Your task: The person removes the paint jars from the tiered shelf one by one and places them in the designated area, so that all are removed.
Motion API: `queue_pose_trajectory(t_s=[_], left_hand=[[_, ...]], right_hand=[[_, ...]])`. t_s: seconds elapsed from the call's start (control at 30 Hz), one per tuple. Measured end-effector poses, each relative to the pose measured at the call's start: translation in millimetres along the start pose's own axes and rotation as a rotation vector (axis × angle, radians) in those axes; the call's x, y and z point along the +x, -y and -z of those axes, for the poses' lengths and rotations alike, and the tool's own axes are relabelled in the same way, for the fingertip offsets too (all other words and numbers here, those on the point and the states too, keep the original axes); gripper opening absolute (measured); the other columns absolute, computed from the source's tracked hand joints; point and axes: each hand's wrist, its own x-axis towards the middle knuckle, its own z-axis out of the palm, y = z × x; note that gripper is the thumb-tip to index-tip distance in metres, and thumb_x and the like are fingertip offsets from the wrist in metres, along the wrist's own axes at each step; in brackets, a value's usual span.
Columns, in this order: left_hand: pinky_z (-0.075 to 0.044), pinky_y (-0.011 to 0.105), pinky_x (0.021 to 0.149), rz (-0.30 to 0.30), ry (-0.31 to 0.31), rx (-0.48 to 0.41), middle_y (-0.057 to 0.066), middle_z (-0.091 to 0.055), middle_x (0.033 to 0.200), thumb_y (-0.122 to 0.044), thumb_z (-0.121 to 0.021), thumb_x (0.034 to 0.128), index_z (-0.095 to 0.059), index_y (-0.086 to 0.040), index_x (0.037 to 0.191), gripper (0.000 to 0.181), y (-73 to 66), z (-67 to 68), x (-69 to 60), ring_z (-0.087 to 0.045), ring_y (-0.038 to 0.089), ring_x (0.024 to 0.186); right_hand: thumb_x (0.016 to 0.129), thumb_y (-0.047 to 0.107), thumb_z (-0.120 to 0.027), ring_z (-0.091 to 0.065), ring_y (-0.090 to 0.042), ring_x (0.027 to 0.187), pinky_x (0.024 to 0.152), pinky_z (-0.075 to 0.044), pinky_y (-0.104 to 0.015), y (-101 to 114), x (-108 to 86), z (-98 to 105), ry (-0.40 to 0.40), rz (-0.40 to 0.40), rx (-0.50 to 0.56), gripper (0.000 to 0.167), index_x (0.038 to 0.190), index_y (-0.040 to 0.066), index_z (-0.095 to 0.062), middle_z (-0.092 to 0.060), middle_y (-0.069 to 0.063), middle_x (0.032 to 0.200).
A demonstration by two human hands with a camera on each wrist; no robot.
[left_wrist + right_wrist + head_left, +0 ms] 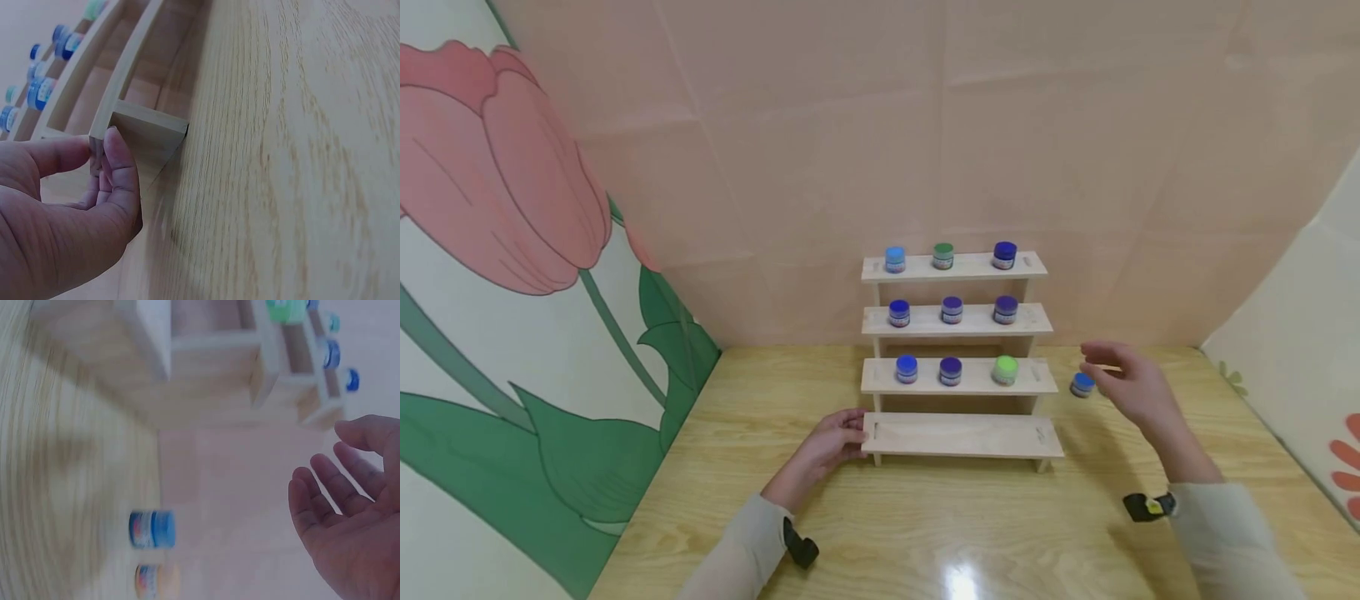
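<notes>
A wooden stepped rack (pixel 962 435) stands on the table, small paint jars on its upper three steps. My left hand (pixel 833 437) pinches the left end of the lowest step between thumb and fingers, which the left wrist view shows closely. My right hand (pixel 1131 387) is raised right of the rack, fingers loosely bent and holding nothing. Just left of it on the table is a blue paint jar (pixel 1082 384). Beside that jar, the right wrist view shows a jar with a pale orange lid (pixel 167 581); my right hand hides it in the head view.
The top step carries a light blue jar (pixel 895 260), a green jar (pixel 943 256) and a dark blue jar (pixel 1004 256). Blue and purple jars sit below, with a light green jar (pixel 1005 370) on the third step. A pinkish sheet (pixel 805 167) hangs behind the table.
</notes>
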Motion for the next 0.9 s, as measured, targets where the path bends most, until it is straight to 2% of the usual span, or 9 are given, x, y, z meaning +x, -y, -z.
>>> queue_pose_trajectory(t_s=[0.07,0.17,0.27,0.43,0.5,0.63,0.7,0.8,0.9], left_hand=[[-0.055,0.026,0.069,0.000,0.001,0.002,0.010,-0.049,0.111,0.008,-0.055,0.0948,-0.040,0.010,0.147,0.054,-0.3,-0.1,-0.2,-0.057,0.019,0.086],[-0.055,0.027,0.069,0.000,0.001,0.003,0.011,-0.049,0.111,0.008,-0.056,0.0949,-0.040,0.009,0.147,0.054,-1.3,-0.3,-0.8,-0.057,0.020,0.087],[-0.055,0.027,0.069,-0.002,0.000,0.007,0.011,-0.048,0.111,0.008,-0.056,0.0950,-0.040,0.009,0.147,0.054,-2.1,-0.7,-1.4,-0.057,0.020,0.087],[-0.055,0.026,0.068,0.000,-0.004,0.006,0.010,-0.048,0.111,0.007,-0.056,0.0952,-0.039,0.009,0.147,0.055,-2.8,-1.8,-1.6,-0.057,0.019,0.087],[-0.055,0.026,0.068,0.000,-0.004,0.006,0.010,-0.048,0.111,0.007,-0.056,0.0952,-0.039,0.009,0.147,0.055,-2.8,-2.0,-1.7,-0.056,0.019,0.087],[-0.055,0.026,0.068,0.004,-0.008,0.005,0.011,-0.048,0.111,0.007,-0.056,0.0949,-0.040,0.009,0.147,0.055,-2.0,-1.7,-1.5,-0.057,0.020,0.087],[-0.055,0.027,0.069,0.005,-0.010,0.007,0.011,-0.048,0.111,0.008,-0.056,0.0947,-0.040,0.009,0.147,0.055,-1.6,-1.3,-1.3,-0.057,0.020,0.087],[-0.055,0.027,0.070,0.006,-0.012,0.007,0.011,-0.048,0.112,0.007,-0.057,0.0942,-0.040,0.009,0.147,0.055,-1.4,-0.6,-0.9,-0.057,0.021,0.088],[-0.056,0.027,0.070,0.005,-0.008,0.005,0.011,-0.048,0.113,0.007,-0.057,0.0942,-0.039,0.009,0.147,0.056,-1.3,0.1,-0.5,-0.057,0.021,0.089]], right_hand=[[0.102,0.031,-0.062,-0.049,0.014,0.098,0.076,-0.043,0.000,7.6,-1.4,-4.2,-0.005,0.035,0.008,0.045,0.135,0.000,-0.059,-0.061,-0.026,0.128],[0.102,0.027,-0.063,-0.048,0.016,0.097,0.078,-0.041,0.001,17.6,-3.5,-10.8,-0.007,0.075,0.004,0.042,0.132,-0.001,-0.060,-0.063,-0.026,0.126],[0.102,0.027,-0.064,-0.056,0.003,0.101,0.078,-0.042,0.001,27.2,-5.7,-16.9,-0.003,0.090,-0.005,0.040,0.132,0.001,-0.061,-0.064,-0.024,0.126],[0.101,0.023,-0.065,-0.062,-0.033,0.110,0.079,-0.041,0.001,40.3,-8.0,-26.6,0.011,0.116,-0.003,0.038,0.131,0.001,-0.061,-0.064,-0.023,0.127],[0.101,0.021,-0.065,-0.062,-0.039,0.112,0.080,-0.041,0.001,43.6,-8.1,-30.4,0.017,0.128,0.009,0.037,0.131,0.000,-0.061,-0.064,-0.023,0.126],[0.100,0.019,-0.066,-0.062,-0.039,0.113,0.082,-0.045,-0.003,48.6,-7.5,-37.9,0.039,0.131,0.029,0.037,0.131,0.000,-0.060,-0.063,-0.023,0.127],[0.100,0.019,-0.066,-0.062,-0.038,0.113,0.084,-0.050,-0.008,50.8,-7.2,-41.0,0.052,0.121,0.031,0.037,0.132,0.001,-0.060,-0.063,-0.022,0.128],[0.101,0.020,-0.065,-0.063,-0.036,0.113,0.089,-0.058,-0.027,52.5,-6.0,-45.7,0.063,0.113,0.018,0.037,0.132,0.002,-0.060,-0.064,-0.021,0.128],[0.101,0.023,-0.065,-0.064,-0.037,0.112,0.092,-0.056,-0.046,53.7,-4.3,-49.9,0.069,0.108,0.022,0.038,0.132,0.003,-0.060,-0.065,-0.021,0.126]])
